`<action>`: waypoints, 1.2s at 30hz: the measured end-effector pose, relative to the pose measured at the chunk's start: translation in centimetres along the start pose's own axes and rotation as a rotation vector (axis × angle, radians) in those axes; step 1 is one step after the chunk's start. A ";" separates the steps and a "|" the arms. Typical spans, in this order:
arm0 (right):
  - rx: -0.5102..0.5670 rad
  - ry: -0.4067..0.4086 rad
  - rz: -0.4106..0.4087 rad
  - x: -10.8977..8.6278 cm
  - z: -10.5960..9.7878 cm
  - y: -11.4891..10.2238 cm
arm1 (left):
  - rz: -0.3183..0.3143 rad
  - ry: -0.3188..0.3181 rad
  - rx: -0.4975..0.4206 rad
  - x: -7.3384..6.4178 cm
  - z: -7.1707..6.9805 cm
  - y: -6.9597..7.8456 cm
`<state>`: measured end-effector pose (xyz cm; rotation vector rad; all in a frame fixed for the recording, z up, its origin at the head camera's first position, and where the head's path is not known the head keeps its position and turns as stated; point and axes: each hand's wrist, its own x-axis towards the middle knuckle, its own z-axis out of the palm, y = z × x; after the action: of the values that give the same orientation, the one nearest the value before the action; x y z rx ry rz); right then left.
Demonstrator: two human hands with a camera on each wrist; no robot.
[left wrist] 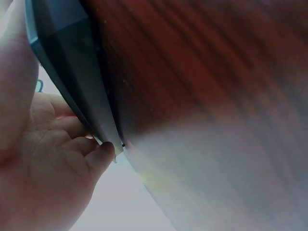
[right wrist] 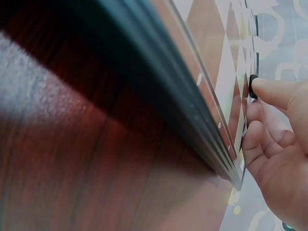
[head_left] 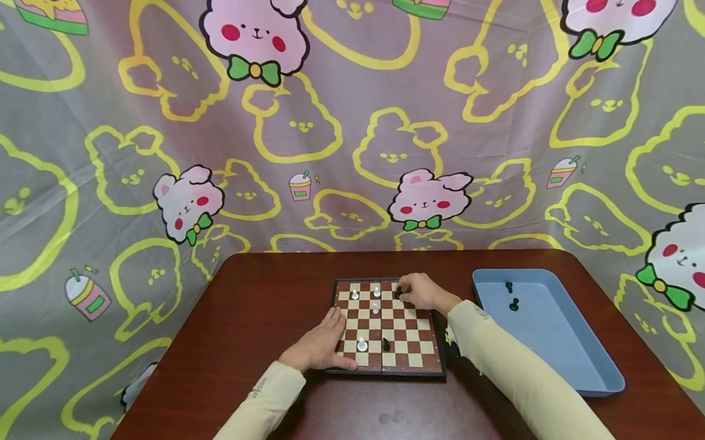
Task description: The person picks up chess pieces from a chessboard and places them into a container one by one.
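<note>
A brown-and-cream chessboard point(head_left: 413, 373) with a dark frame lies on the table. My right hand point(head_left: 423, 292) is over its far right part, pinching a black chess piece point(head_left: 398, 293) between thumb and fingertip. In the right wrist view that piece point(right wrist: 253, 86) shows as a small dark shape at the board's surface, mostly covered by the fingers. The left hand point(head_left: 319, 347) rests on the board's left side, fingers extended and thumb along the near edge. Several white chess pieces point(head_left: 362, 344) stand on the left half, and another black chess piece point(head_left: 386, 344) is near the front.
To the right of the board lies a shallow blue tray point(head_left: 567, 348), holding two black chess pieces point(head_left: 514, 305). A small dark object with yellow marks point(head_left: 450, 341) sits by the board's right edge, partly behind the right sleeve. Patterned curtains point(head_left: 349, 136) surround the brown table point(head_left: 244, 295).
</note>
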<state>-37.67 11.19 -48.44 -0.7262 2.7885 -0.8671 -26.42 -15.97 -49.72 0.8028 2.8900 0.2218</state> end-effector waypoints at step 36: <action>0.036 0.016 -0.080 -0.8 -0.1 0.5 | 0.002 0.001 -0.002 -0.2 0.0 -0.1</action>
<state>-37.23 12.01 -48.66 -0.8342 2.7669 -0.9391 -26.32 -16.11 -49.77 0.8053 2.8893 0.2250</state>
